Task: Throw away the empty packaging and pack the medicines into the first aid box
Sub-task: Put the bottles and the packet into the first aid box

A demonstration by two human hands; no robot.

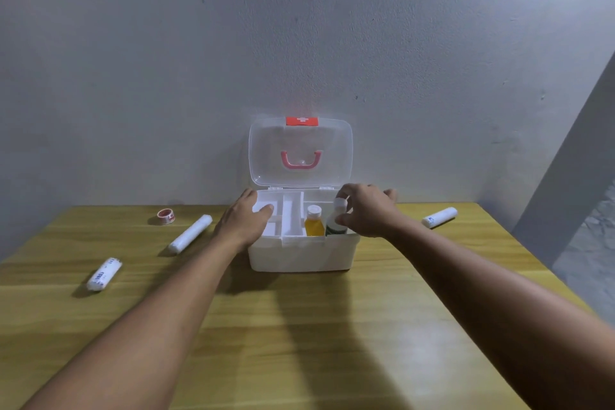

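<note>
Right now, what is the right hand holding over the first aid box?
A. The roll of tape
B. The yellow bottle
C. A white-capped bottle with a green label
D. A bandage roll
C. The right hand grips the white-capped bottle with a green label at the right compartment of the first aid box, beside the yellow bottle, which stands free; the left hand rests on the box's left edge.

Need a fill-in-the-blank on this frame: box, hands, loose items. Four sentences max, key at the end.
1. The lid of the first aid box is ____.
2. The right hand grips a white-capped bottle beside the ____ bottle.
3. The left hand rests on the box's ____ side.
4. The number of white rolls on the table is ____.

Missing words: open; yellow; left; three
</note>
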